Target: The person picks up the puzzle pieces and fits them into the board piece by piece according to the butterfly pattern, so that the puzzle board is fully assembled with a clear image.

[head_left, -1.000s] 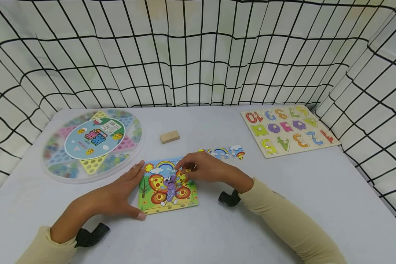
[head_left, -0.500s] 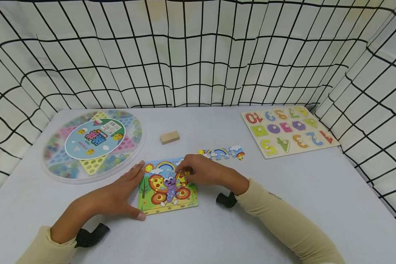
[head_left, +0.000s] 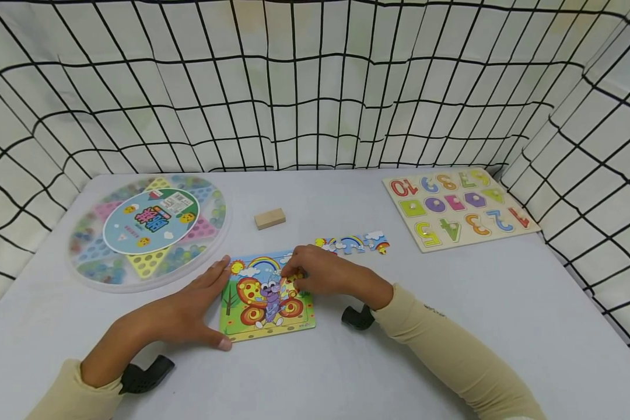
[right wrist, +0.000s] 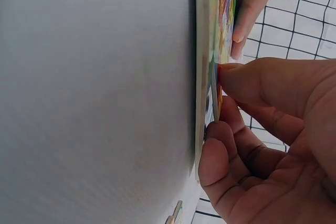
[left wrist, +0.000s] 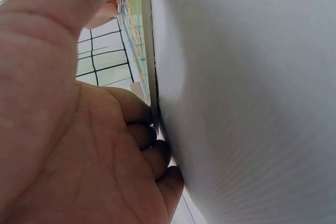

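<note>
A butterfly jigsaw puzzle (head_left: 252, 315) in a thin wooden frame lies flat on the white table. Along its left side rests my left hand (head_left: 181, 312), fingers extended at the far left corner and thumb at the near one. In the left wrist view, the fingertips meet the edge of the puzzle frame (left wrist: 148, 51). My right hand (head_left: 328, 274) is over the butterfly's upper right wing and covers part of it. The right wrist view shows thumb and fingers pinching a puzzle piece (right wrist: 216, 100), tilted up from the frame on one side.
Several joined puzzle pieces (head_left: 376, 239) lie behind the right hand. A small wooden block (head_left: 270, 219) sits farther back. At left is a round clear-lidded game box (head_left: 152, 221), at right a wooden number board (head_left: 459, 204). Black netting (head_left: 320, 105) encloses the table.
My right hand has shifted slightly left and nearer to me over the wing, and the piece in its fingers now shows tilted. The left hand stays in place.
</note>
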Demonstrator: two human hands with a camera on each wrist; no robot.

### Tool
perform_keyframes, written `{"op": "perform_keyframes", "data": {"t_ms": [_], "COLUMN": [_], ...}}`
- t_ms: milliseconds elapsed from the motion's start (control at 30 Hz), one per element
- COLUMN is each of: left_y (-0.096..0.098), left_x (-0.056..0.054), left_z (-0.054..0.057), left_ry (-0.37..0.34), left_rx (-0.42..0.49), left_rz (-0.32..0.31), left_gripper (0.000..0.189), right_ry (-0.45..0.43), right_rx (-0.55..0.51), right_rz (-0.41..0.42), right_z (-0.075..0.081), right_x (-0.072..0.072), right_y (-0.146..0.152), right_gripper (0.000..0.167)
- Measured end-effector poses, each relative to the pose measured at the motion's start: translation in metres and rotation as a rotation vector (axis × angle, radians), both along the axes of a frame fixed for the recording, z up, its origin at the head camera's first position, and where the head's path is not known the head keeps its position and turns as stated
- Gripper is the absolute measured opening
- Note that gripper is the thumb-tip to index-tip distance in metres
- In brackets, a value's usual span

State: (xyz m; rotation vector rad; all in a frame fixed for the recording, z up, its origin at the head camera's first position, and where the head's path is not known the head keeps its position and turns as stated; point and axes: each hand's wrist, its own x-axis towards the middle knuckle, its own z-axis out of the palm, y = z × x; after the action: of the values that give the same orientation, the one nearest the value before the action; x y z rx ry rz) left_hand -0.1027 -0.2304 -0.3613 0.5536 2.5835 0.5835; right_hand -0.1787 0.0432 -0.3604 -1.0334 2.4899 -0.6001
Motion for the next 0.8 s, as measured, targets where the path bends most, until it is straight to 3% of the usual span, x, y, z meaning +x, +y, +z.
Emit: {"op": "perform_keyframes", "data": {"t_ms": [800], "left_y": [-0.0003], "left_x": [0.0000], "left_z": [-0.0004], "left_ry": [-0.004], "left_rx": [0.015], "left_rz": [0.002], "left_gripper": [0.134], "right_ry": [0.007], "right_rx": [0.024], "right_rz": [0.034], "right_z": [-0.0023], "right_x": [-0.0013], "right_y": [-0.0021], "right_gripper": [0.029]}}
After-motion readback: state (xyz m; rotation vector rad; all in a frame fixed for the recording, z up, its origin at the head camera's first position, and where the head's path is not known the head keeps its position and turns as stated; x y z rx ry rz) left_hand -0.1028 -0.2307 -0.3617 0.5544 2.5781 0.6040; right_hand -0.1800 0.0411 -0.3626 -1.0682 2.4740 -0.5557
